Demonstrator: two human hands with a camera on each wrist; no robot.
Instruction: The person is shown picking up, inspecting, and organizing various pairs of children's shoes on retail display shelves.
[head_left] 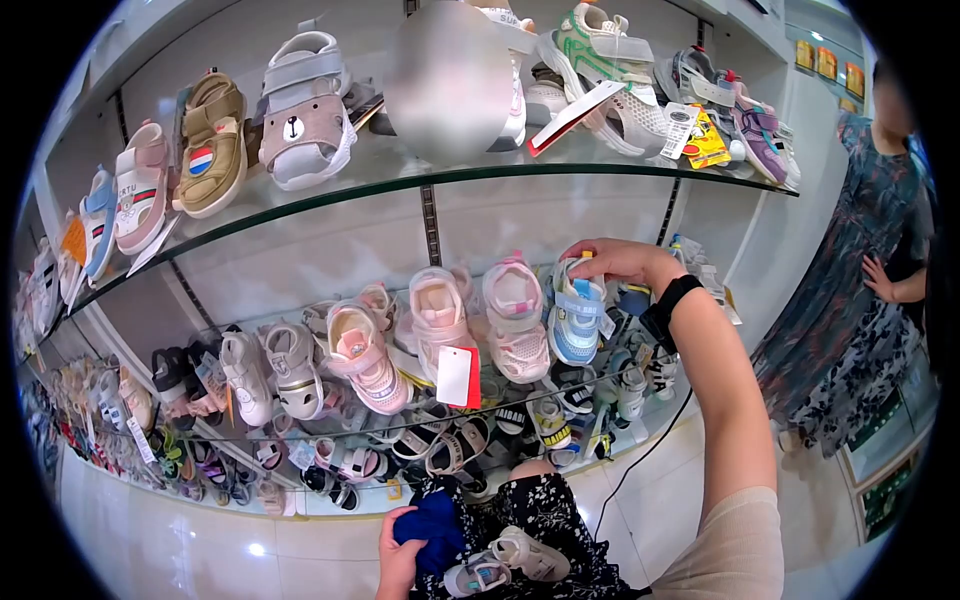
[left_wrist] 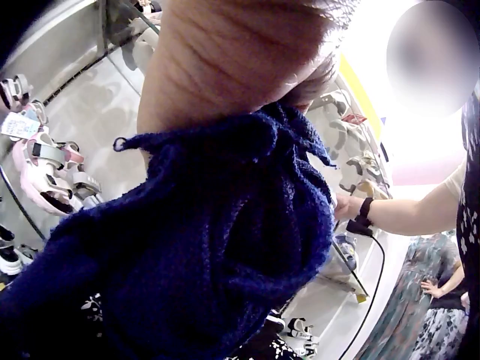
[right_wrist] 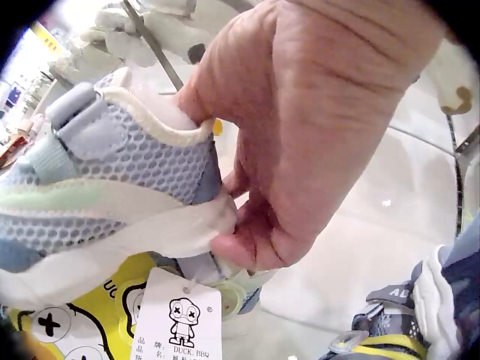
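Observation:
My right hand (head_left: 628,262) grips a light blue child's shoe (head_left: 576,328) by its heel, at the right end of the row on the middle glass shelf. In the right wrist view the thumb is inside the heel opening of the mesh shoe (right_wrist: 142,161) and the fingers curl under the back of the sole. A white paper tag (right_wrist: 178,315) shows below it. Low in the head view, my left hand (head_left: 398,562) holds a dark blue cloth (head_left: 432,530), which fills much of the left wrist view. Beside the cloth, two small pale shoes (head_left: 530,554) lie on the lap.
Pink shoes (head_left: 515,320) stand left of the blue one. A glass shelf (head_left: 440,178) above carries more shoes, and sandals (head_left: 460,445) crowd the shelf below. At the right stands a person in a long patterned dress (head_left: 850,270). A black cable (head_left: 640,462) hangs from the right wrist.

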